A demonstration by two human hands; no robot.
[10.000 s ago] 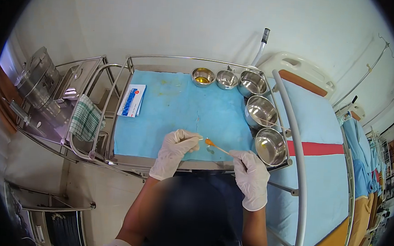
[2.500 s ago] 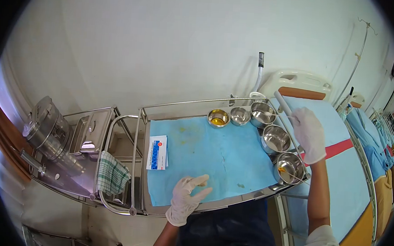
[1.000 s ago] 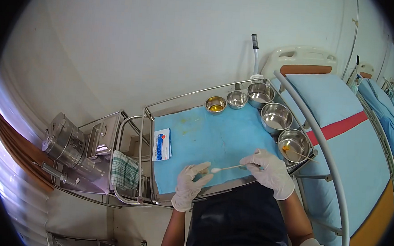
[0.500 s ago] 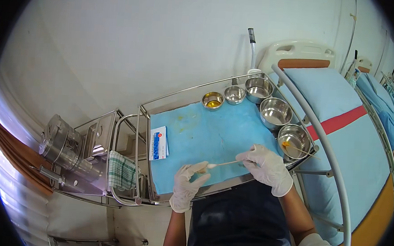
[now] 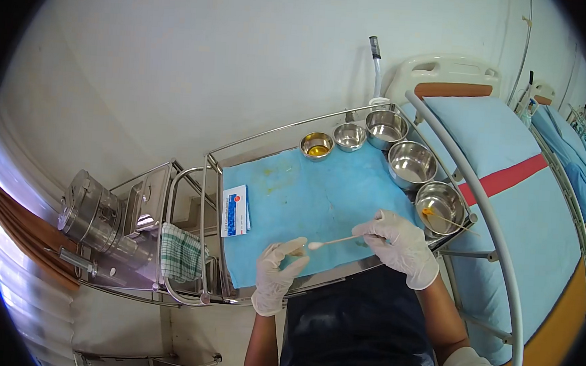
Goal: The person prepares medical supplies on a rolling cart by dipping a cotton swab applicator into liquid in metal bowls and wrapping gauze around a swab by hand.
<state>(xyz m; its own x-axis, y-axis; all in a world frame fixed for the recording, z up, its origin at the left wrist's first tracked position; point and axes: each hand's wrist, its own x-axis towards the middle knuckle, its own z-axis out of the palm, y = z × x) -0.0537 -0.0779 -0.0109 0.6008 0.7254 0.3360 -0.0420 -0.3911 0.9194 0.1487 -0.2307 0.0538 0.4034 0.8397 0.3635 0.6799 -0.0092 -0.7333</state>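
White-gloved, my right hand point(image 5: 400, 248) pinches the thin stick of a cotton swab point(image 5: 335, 241), whose white tip points left. Just left of that tip is my left hand point(image 5: 278, 274), also gloved, its thumb and fingers apart above the front edge of the blue sheet point(image 5: 291, 210). A small beige patch shows by its fingertips, too small to make out. A second swab with an orange tip point(image 5: 428, 212) leans in the nearest steel bowl point(image 5: 441, 201), its stick over the rim. Yellow-brown liquid lies in a small bowl point(image 5: 317, 146) at the back.
Three more steel bowls, one of them here point(image 5: 411, 165), line the trolley's back right. A white and blue packet point(image 5: 235, 211) lies at the left. Beyond the rail stand a checked cloth point(image 5: 181, 252) and steel drum point(image 5: 90, 204). A bed point(image 5: 505, 216) with a curved rail point(image 5: 471, 180) is right.
The orange-tipped swab, earlier in my right hand, now lies in the nearest bowl, and that hand holds a white-tipped swab. Since half a second ago, its tip has drawn slightly away from my left fingertips.
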